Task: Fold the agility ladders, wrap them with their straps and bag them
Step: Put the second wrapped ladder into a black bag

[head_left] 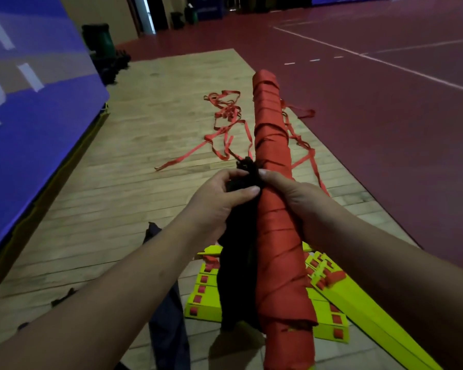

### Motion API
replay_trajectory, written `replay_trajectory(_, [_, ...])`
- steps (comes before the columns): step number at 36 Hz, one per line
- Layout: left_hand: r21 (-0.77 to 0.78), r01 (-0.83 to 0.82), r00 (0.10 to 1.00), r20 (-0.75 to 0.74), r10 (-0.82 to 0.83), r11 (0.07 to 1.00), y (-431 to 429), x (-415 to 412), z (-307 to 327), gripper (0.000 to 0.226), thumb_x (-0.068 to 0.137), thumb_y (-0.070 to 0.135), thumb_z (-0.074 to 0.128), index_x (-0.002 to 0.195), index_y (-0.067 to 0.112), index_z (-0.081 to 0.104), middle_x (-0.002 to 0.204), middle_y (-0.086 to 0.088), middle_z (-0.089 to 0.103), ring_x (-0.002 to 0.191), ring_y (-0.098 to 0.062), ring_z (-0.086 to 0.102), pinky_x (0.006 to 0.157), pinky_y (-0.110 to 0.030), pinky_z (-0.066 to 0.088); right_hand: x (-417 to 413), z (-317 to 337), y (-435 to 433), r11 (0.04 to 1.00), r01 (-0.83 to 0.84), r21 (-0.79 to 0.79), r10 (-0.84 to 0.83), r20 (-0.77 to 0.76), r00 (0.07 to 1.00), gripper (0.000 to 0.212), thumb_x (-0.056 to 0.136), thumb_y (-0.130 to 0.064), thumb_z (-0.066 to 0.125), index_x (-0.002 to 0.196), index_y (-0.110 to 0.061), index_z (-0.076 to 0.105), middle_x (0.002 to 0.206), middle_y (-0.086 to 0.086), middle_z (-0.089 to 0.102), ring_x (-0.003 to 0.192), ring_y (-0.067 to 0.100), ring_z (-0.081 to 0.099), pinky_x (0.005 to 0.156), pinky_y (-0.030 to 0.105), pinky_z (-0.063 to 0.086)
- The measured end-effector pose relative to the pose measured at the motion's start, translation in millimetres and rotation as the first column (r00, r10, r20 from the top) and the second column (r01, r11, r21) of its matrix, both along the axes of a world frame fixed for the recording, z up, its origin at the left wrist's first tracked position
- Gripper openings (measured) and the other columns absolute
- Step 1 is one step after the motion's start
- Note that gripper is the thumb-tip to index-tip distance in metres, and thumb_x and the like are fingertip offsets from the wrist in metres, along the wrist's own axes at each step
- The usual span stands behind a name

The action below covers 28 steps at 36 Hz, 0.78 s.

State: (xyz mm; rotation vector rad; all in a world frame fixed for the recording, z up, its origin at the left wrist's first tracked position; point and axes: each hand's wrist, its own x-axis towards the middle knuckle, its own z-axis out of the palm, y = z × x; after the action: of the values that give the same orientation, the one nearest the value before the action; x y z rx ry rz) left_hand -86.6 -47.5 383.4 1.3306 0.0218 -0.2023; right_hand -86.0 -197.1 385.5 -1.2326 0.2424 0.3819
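Note:
A long bundle of folded ladder (274, 198), wound round with red strap, points away from me up the middle of the view. Alongside its left side hangs a black bag (237, 276), its gathered mouth bunched at the bundle's midpoint. My left hand (222, 201) pinches the bag's bunched fabric. My right hand (292, 193) grips the bundle from the right, with fingertips on the bag's mouth. Under the bundle lie yellow ladder rungs (329, 313) with red strap tabs, stacked on the floor.
Loose red straps (225, 124) trail in tangles over the wooden floor ahead. A dark cloth (169, 332) lies on the floor below my left forearm. A blue padded wall (32, 102) runs along the left. Red court flooring (385, 102) lies to the right.

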Motion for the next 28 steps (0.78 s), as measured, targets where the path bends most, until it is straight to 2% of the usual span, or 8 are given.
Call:
replay_trajectory(4, [0.151,-0.018,0.999,0.047,0.011,0.988,15.5,9.6,-1.5,0.022,0.09,-0.008,0.061,0.1,0.011,0.065,0.097,-0.008,0.07,0.085,-0.017,0.069,0.075,-0.025,0.058,7.2,4.3,-9.2,0.999,0.013,-0.052,-0.011,0.036,0.999,0.057,0.069,-0.039,0.085,0.109,-0.001,0.073,0.09,0.018,0.076,0.064,0.027,0.072,0.057,0.034,0.059])
replay_trajectory(11, [0.323,0.053,0.998,0.015,-0.061,0.945,46.9,13.9,4.0,0.012,0.096,0.0,0.058,0.086,0.006,0.061,0.072,-0.003,0.058,0.057,-0.01,0.061,0.053,-0.022,0.05,6.3,11.8,-15.7,0.995,0.015,-0.097,-0.01,0.048,0.999,0.046,0.067,-0.037,0.085,0.095,-0.004,0.073,0.076,0.014,0.074,0.056,0.023,0.069,0.054,0.033,0.058])
replay_trajectory(13, [0.35,0.208,0.978,-0.059,-0.2,0.914,52.3,7.7,12.1,0.014,0.094,0.019,0.062,0.084,0.009,0.062,0.07,-0.004,0.057,0.058,-0.014,0.055,0.051,-0.023,0.044,4.3,13.7,-14.5,0.996,-0.001,-0.084,0.004,0.042,0.999,0.053,0.057,-0.04,0.085,0.094,-0.005,0.072,0.076,0.014,0.074,0.057,0.023,0.069,0.056,0.033,0.059])
replay_trajectory(16, [0.181,0.335,0.93,-0.224,-0.292,0.925,62.3,-2.8,26.9,0.041,0.086,0.053,0.052,0.078,0.014,0.062,0.055,-0.007,0.046,0.044,-0.018,0.043,0.042,-0.023,0.037,1.8,16.8,-14.5,0.998,-0.037,-0.047,0.038,0.028,0.999,0.056,0.056,-0.043,0.083,0.098,-0.007,0.072,0.078,0.013,0.073,0.059,0.024,0.069,0.058,0.035,0.059])
replay_trajectory(19, [0.409,0.12,0.992,-0.094,-0.089,0.905,72.3,1.4,22.4,0.039,0.098,0.048,0.049,0.103,0.011,0.061,0.046,-0.004,0.043,0.036,-0.016,0.04,0.04,-0.022,0.034,-2.2,21.1,-13.1,0.995,-0.096,0.004,0.096,0.023,0.995,0.051,0.063,-0.043,0.081,0.101,-0.01,0.07,0.077,0.012,0.072,0.058,0.023,0.069,0.055,0.034,0.059])
replay_trajectory(22, [0.691,-0.143,0.982,0.188,0.015,0.708,83.4,8.2,15.4,0.038,0.088,0.05,0.066,0.118,0.027,0.06,0.083,0.002,0.074,0.069,-0.012,0.067,0.063,-0.029,0.048,-6.7,27.3,-13.4,0.99,-0.143,0.0,0.143,0.027,0.989,0.04,0.074,-0.042,0.076,0.098,-0.011,0.069,0.071,0.01,0.072,0.052,0.02,0.068,0.048,0.03,0.056])
replay_trajectory(24, [0.629,-0.017,0.987,0.134,-0.087,0.777,85.0,3.9,15.3,0.054,0.076,0.057,0.067,0.122,0.029,0.061,0.109,0.004,0.071,0.096,-0.012,0.068,0.082,-0.032,0.054,-10.5,31.6,-12.5,0.986,-0.166,-0.01,0.166,0.019,0.986,0.032,0.082,-0.04,0.072,0.094,-0.011,0.068,0.067,0.008,0.07,0.049,0.018,0.066,0.045,0.028,0.055])
replay_trajectory(28, [0.278,0.258,0.965,-0.109,-0.237,0.925,57.4,-12.8,12.4,0.043,0.079,0.041,0.069,0.115,0.02,0.062,0.1,0.0,0.072,0.091,-0.016,0.068,0.078,-0.029,0.055,-15.5,32.1,-5.9,0.972,-0.233,-0.031,0.234,0.009,0.972,0.034,0.077,-0.04,0.071,0.091,-0.009,0.067,0.065,0.009,0.069,0.047,0.018,0.065,0.045,0.027,0.055])
